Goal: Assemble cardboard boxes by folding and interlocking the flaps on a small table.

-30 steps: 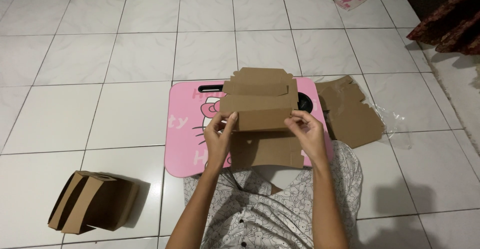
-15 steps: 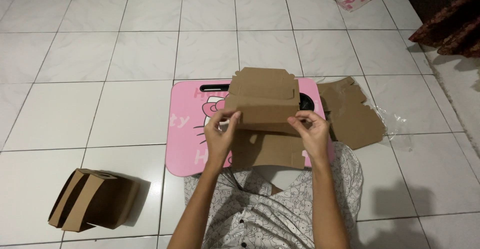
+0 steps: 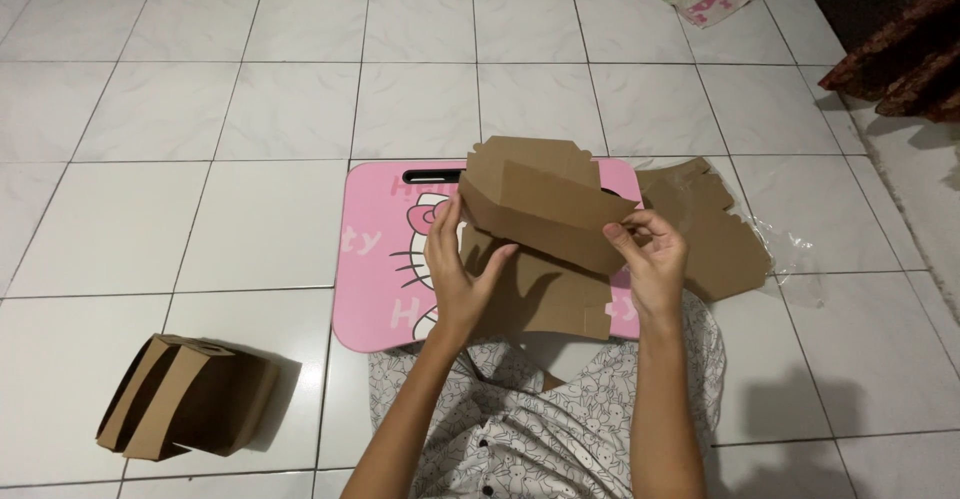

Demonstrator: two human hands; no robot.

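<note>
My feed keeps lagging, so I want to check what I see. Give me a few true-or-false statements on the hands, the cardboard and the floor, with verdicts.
1. Both hands hold one brown cardboard sheet. True: the left hand and right hand grip it at its two sides.
2. The cardboard is held above a blue tray. False: the tray under it is pink.
3. Folded boxes lie on the tiles on the person's left. True.
4. The flat stack lies on the person's left. False: it lies on the right, beside the tray.
5. The floor is carpeted. False: it is white tile.
</note>
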